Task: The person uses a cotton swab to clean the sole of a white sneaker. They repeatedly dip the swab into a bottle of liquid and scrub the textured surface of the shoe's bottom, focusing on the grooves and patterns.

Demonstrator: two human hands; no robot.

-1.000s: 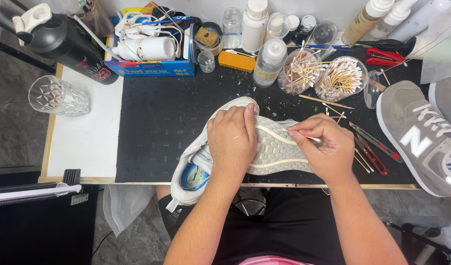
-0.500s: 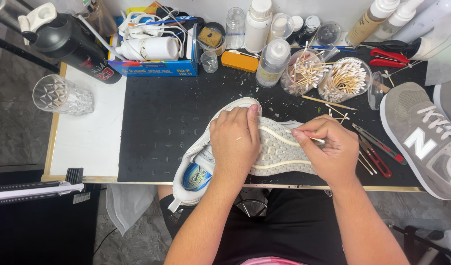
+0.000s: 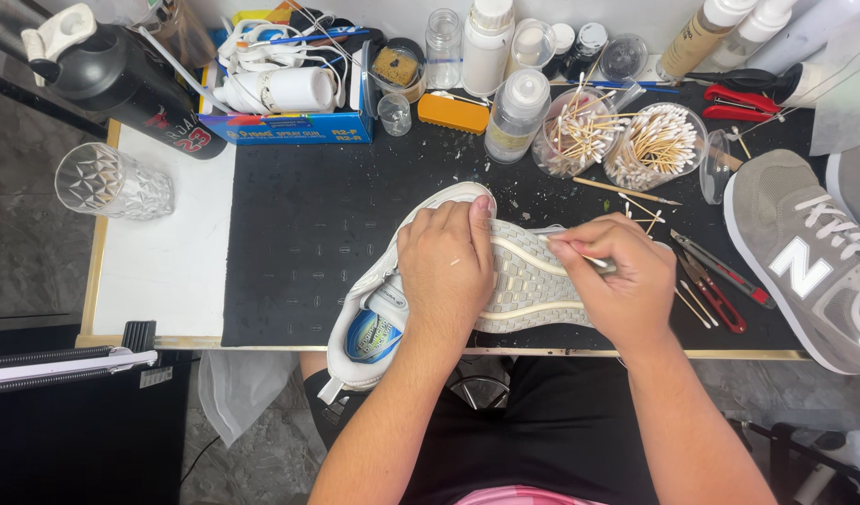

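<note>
A white sneaker (image 3: 528, 281) lies on its side on the black mat (image 3: 308, 234), its ribbed sole facing up. My left hand (image 3: 446, 266) grips the shoe over its upper edge and pins it down. My right hand (image 3: 617, 276) pinches a thin cotton swab (image 3: 568, 251) whose tip touches the sole near the middle. The shoe's heel and blue insole (image 3: 372, 337) hang over the table's front edge.
Two clear cups of cotton swabs (image 3: 654, 145) stand behind the shoe, among bottles and jars (image 3: 516, 112). A grey sneaker (image 3: 804, 262) lies at the right, with red-handled tools (image 3: 715, 285) beside it. At the left are a cut-glass tumbler (image 3: 112, 182) and a black bottle (image 3: 121, 79).
My right hand has shifted the swab slightly along the sole. The left hand stays on the shoe.
</note>
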